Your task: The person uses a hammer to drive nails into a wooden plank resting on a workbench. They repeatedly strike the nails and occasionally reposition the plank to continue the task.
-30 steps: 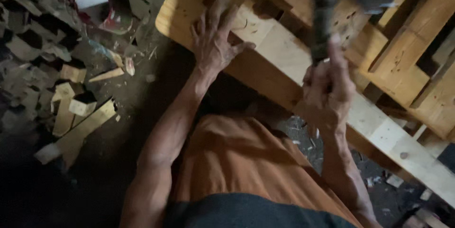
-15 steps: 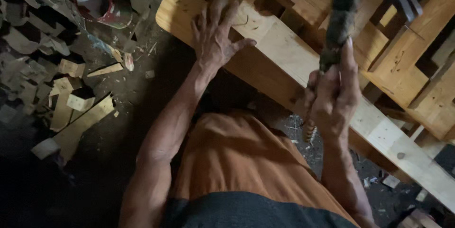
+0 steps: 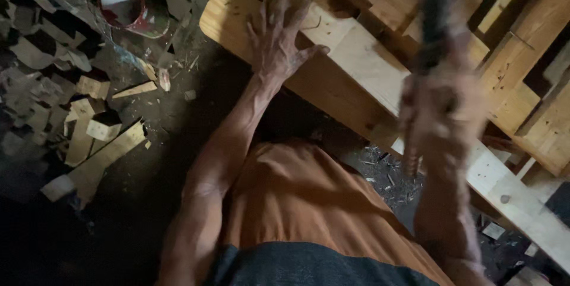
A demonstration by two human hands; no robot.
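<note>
A wooden pallet (image 3: 380,54) fills the upper right, its pale slats and blocks running beyond the fingertips of both hands. Its long front board (image 3: 350,48) runs diagonally from the upper middle down to the lower right edge, passing under the left palm and behind the right fist. Nearer than the hands lies an orange cloth (image 3: 309,203) over the person's lap, with a dark grey band along the bottom edge. The left hand (image 3: 279,39) rests flat on the board, fingers (image 3: 261,21) spread open and pointing away, thumb out toward the right, gripping nothing. The right hand (image 3: 442,114) is blurred but shows as a closed fist around the dark handle of a hammer (image 3: 436,19), which rises straight up past the knuckles and over the pallet; its head is out of view at the top edge. Well to the left of the left fingers, wood scraps (image 3: 89,143) litter the dark dirt floor, and a red-rimmed can (image 3: 122,4) sits up beyond them.
</note>
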